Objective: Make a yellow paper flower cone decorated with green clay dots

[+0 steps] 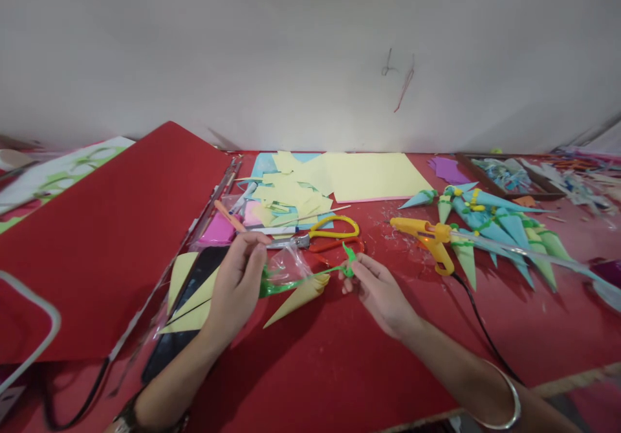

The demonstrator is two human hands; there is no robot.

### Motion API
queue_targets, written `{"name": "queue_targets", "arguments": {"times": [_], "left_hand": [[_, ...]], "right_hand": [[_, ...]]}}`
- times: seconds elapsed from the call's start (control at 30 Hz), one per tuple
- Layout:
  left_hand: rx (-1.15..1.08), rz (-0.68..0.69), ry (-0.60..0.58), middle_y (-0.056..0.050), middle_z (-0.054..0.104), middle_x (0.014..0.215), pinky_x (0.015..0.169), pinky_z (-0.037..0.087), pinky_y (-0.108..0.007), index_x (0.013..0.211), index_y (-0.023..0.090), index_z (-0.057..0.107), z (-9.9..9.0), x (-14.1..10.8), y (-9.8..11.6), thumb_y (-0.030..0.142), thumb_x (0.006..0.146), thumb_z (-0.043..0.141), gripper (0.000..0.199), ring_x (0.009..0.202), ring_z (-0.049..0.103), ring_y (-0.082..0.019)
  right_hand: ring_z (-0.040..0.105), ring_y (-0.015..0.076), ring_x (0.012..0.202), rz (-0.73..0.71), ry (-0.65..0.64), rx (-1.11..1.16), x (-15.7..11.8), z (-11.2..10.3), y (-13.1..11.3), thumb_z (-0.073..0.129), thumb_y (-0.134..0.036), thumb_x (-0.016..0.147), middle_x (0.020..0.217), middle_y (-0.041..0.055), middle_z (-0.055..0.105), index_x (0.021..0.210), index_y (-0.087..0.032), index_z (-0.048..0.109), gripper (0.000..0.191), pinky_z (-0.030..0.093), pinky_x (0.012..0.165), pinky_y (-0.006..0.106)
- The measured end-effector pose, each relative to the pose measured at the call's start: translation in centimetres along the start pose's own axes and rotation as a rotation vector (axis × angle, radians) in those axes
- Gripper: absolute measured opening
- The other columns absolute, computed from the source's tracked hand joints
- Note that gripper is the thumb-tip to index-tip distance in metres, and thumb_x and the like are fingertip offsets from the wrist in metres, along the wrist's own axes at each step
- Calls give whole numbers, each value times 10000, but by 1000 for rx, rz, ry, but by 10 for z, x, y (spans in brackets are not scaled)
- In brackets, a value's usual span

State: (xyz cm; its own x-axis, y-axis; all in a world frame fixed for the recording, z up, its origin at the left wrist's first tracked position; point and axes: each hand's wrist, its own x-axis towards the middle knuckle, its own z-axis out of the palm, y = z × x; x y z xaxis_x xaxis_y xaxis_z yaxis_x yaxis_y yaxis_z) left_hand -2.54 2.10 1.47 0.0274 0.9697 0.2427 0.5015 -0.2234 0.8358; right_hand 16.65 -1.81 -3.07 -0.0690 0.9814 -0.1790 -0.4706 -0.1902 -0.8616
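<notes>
My left hand (237, 284) is closed on a clear plastic bag (290, 266) with bright green clay in it. A thin green strand runs from the bag towards my right hand (381, 290). There, the thumb and fingers pinch a small lump of green clay (349, 263). A pale yellow paper cone (298, 298) lies on the red table between my hands, partly under the strand. Scissors (334, 227) with yellow and orange handle loops lie just beyond the bag. Near my left wrist, a yellow paper piece (194, 313) rests on a dark phone-like slab (165, 352).
A yellow glue gun (427, 232) with a clear stick and black cord lies at right. Behind it are several blue and green paper cones (495, 226). Yellow paper scraps (295, 190) and sheets (373, 174) lie at the back. A red board (121, 245) fills the left.
</notes>
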Motion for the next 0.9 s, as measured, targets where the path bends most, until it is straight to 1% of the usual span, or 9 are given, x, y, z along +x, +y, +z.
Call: {"name": "queue_targets", "arguments": {"times": [0.1,0.2,0.27,0.33,0.43,0.57,0.6,0.7,0.9], "left_hand": [[253,72,-48,38,483,618,442,358,-203,923,192,445,-2,7,-13,281,841,348,155,472,463,-114],[641,172,-138,-50,597,829,555,417,-254,1026,169,456,0,10,-26,276,843,362,232,693,587,-191],[826,253,-146,-112,586,973,667,435,-311,1041,150,486,1,10,-30,271,846,363,261,878,571,-256],[884,330,-111,-150,542,1068,766,418,-373,1057,134,506,1,9,-29,286,850,371,290,983,516,-296],[732,443,-109,-144,486,1156,893,346,-418,1125,155,482,2,3,-16,304,851,397,323,1080,437,-287],[415,530,-524,-83,515,1150,911,336,-362,1123,216,471,8,-8,4,309,838,452,300,1089,429,-222],[373,527,-581,-75,554,1089,888,348,-358,1085,212,490,10,-10,6,315,827,475,278,1038,463,-217],[378,504,-624,-41,616,854,837,355,-357,911,195,546,15,-12,7,262,850,439,141,832,538,-184],[314,479,-673,-19,605,691,642,388,-245,772,183,580,10,-4,5,267,893,308,310,661,532,-151]], "right_hand": [[493,87,574,-19,4,-49,1,-1,0,622,-365,723,691,-10,569,727,-177,540,205,432,613,245],[521,97,614,-39,-27,-99,1,-1,0,619,-366,729,750,8,600,817,-180,567,212,438,662,265],[538,110,657,-36,-61,-153,0,-1,-1,610,-370,736,755,14,607,850,-179,585,224,437,700,277],[546,119,699,-50,-101,-233,-1,-1,-2,585,-374,757,727,14,601,807,-173,603,208,432,733,281],[547,125,716,-88,-168,-342,-4,0,-6,563,-377,773,705,13,592,752,-171,618,214,435,732,274],[543,119,689,-96,-286,-347,-6,4,-7,578,-383,759,725,13,592,773,-172,627,217,449,689,257],[539,116,682,-99,-304,-339,-6,4,-6,579,-382,758,728,12,590,775,-173,627,215,450,685,254],[529,112,657,-97,-296,-329,-6,3,-4,581,-378,758,708,5,583,786,-178,623,206,448,671,251],[516,109,623,-118,-141,-162,-2,-3,-1,602,-361,744,670,0,578,773,-180,622,184,424,646,245]]}}
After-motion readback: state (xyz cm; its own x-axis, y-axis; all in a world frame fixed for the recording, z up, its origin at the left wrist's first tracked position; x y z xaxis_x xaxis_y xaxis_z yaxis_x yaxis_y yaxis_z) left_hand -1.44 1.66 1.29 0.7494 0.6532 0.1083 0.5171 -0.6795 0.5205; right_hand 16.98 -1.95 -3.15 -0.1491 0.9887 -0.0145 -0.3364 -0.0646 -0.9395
